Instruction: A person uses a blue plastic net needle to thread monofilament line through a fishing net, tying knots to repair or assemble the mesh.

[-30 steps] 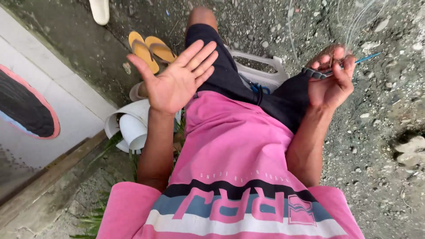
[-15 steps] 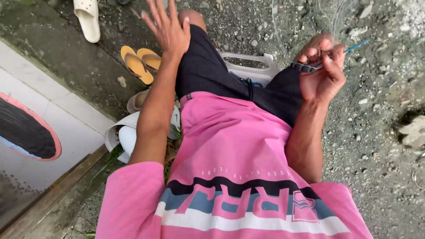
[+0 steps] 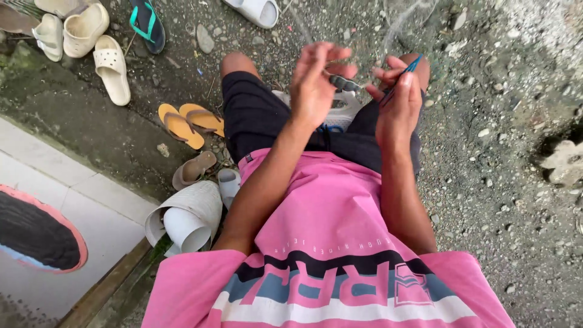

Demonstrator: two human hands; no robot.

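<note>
Holding a thin blue tool [image 3: 405, 68] pinched in its fingers, the right hand [image 3: 398, 106] is raised above the knees. The left hand [image 3: 313, 88] grips a small dark piece [image 3: 344, 82] beside it, with faint net threads [image 3: 401, 24] just beyond. The work looks underway, not finished. Yellow flip-flops [image 3: 188, 121] lie well apart on the gravel ground [image 3: 498, 152].

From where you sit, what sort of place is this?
Probably an outdoor yard beside a house entrance: rough gravel ground, sandals and slippers left about, and a tiled step at the edge.
</note>
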